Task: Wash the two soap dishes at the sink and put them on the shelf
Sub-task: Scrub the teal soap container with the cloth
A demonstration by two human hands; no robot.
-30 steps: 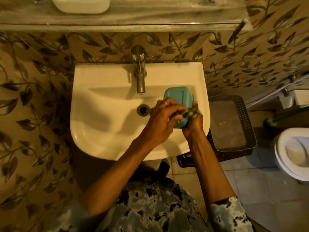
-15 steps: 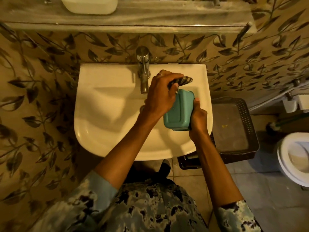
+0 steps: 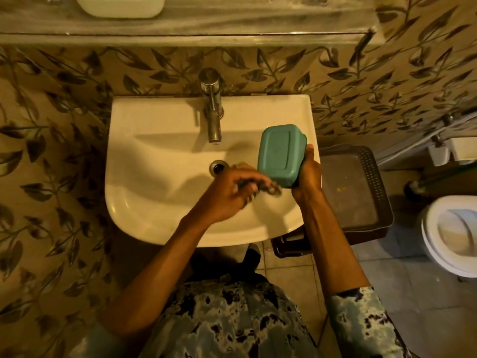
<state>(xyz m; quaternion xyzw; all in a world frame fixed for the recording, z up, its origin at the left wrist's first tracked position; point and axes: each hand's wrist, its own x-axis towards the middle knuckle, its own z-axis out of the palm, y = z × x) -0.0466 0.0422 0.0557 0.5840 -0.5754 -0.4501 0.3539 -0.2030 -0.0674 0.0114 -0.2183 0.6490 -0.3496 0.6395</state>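
A teal soap dish [image 3: 278, 153] is held over the right side of the white sink [image 3: 154, 177], its flat underside turned toward me. My right hand [image 3: 308, 174] grips its right edge. My left hand [image 3: 235, 192] is closed on a dark scrubber [image 3: 268, 188] that touches the dish's lower left corner. A white soap dish [image 3: 121, 6] sits on the grey shelf [image 3: 232, 24] above the sink, partly cut off by the frame's top.
A steel tap [image 3: 213, 109] stands at the sink's back, with the drain [image 3: 219, 167] below it. A dark perforated basket [image 3: 353, 187] sits right of the sink. A toilet [image 3: 451, 233] is at the far right. Leaf-patterned wall surrounds the sink.
My left hand with the scrubber has moved from the dish's top edge down to its lower corner. The dish has turned so its underside faces me.
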